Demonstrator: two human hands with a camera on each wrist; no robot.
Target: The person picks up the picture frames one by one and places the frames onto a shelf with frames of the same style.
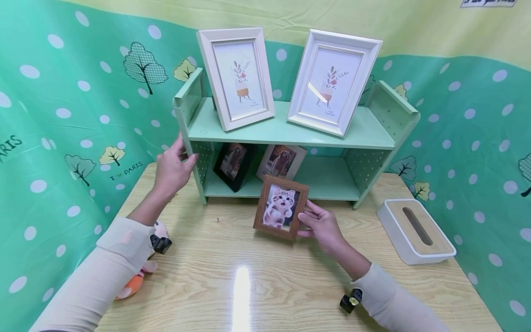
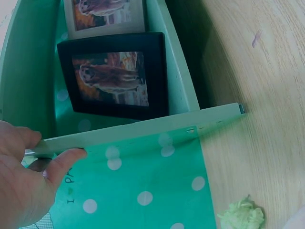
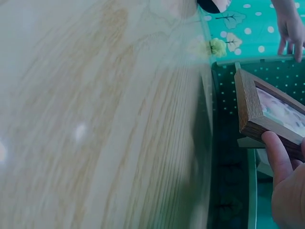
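Note:
A brown wooden picture frame (image 1: 281,207) with a kitten photo is held by my right hand (image 1: 325,228), which pinches its right edge in front of the lower shelf. My left hand (image 1: 172,168) grips the left side panel of the green shelf (image 1: 290,138), thumb on one face and fingers on the other. On the lower shelf a black picture frame (image 1: 234,166) and a white picture frame (image 1: 282,161), both with dog photos, lean side by side. The brown frame hides the white one's lower edge. In the right wrist view, fingers hold the brown frame (image 3: 248,105) by its edge.
Two large white picture frames (image 1: 238,78) with plant prints stand on the top shelf. A tissue box (image 1: 416,230) with a wooden lid sits to the right. Beneath my left forearm lies a plush toy (image 1: 132,286), partly hidden. A green dotted cloth (image 1: 62,138) hangs behind the table.

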